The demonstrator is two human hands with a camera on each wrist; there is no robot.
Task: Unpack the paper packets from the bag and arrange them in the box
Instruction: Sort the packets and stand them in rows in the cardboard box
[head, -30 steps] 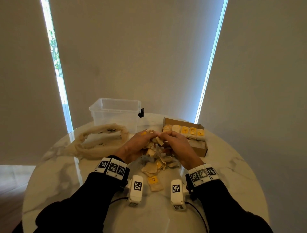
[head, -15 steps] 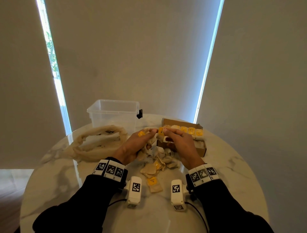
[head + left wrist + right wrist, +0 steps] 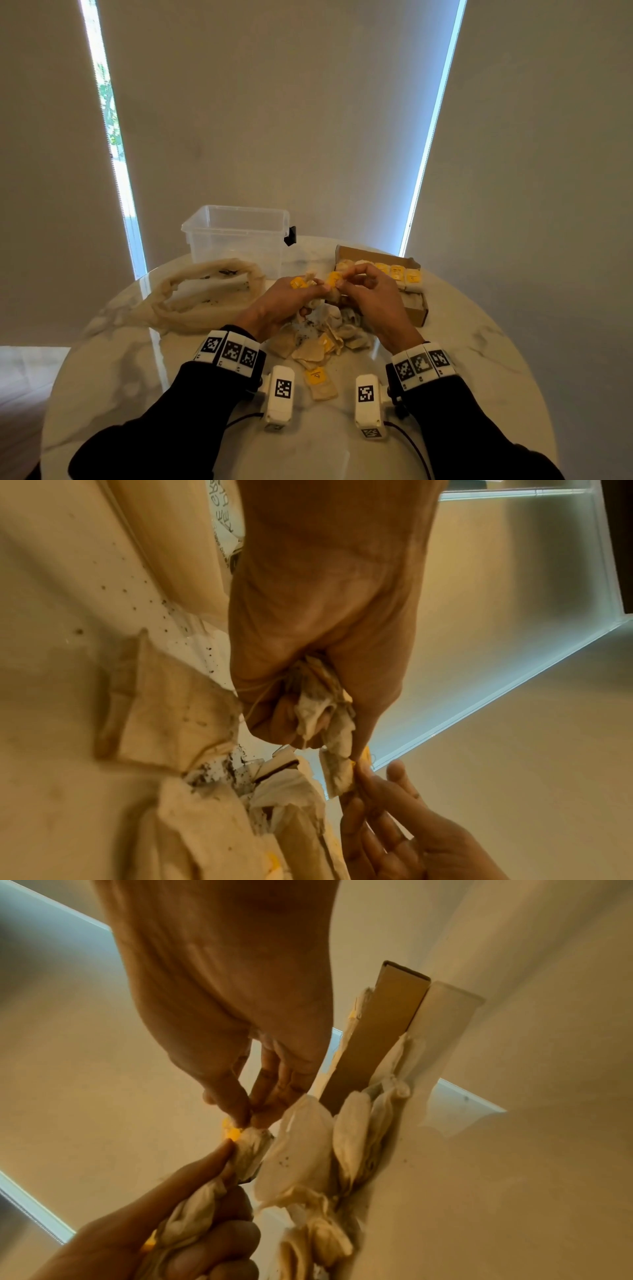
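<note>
Cardboard box (image 3: 416,313) right of centre, row of yellow-tagged packets (image 3: 397,272) inside; mesh bag (image 3: 205,294) slumped at left. Left hand (image 3: 284,303) clutching a packet bunch (image 3: 325,712), right hand (image 3: 371,294) pinching one packet (image 3: 251,1146). Raised slightly from before.

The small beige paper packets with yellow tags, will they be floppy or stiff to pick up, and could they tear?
Probably floppy: the small beige paper packets with yellow tags crumple in the left hand. Likely light: the right hand lifts one by a fingertip pinch. Possibly fragile: dark specks lie on the white marble table around the pile.
</note>
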